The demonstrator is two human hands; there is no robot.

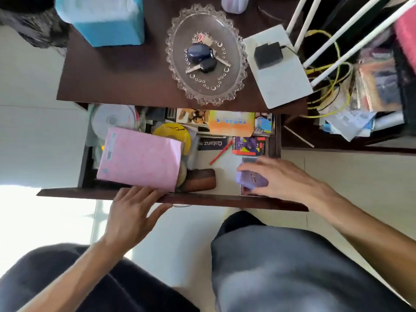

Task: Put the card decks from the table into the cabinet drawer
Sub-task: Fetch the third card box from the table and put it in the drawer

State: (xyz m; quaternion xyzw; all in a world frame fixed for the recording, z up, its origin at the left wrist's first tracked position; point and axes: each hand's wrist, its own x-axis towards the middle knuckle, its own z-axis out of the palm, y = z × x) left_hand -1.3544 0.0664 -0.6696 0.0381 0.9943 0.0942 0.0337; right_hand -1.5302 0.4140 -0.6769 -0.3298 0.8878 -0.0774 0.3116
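Observation:
The cabinet drawer (216, 200) stands pulled open below the dark table top (126, 73). My right hand (283, 179) reaches into the drawer's right front corner and grips a purple card deck (249, 180), blurred by motion. Under and behind that hand lie other decks: one with a grey-blue back (248, 160) and a colourful boxed deck (248, 145). My left hand (132, 210) rests on the drawer's front edge, fingers spread over the rim and thumb under it.
The drawer also holds a pink envelope (139, 158), discs (112, 119), a red pen (220, 153), a brown case (199, 180) and booklets. On the table sit a glass tray (180, 70) with keys, a blue tissue box (103, 16) and a white router (279, 73). My knees are below.

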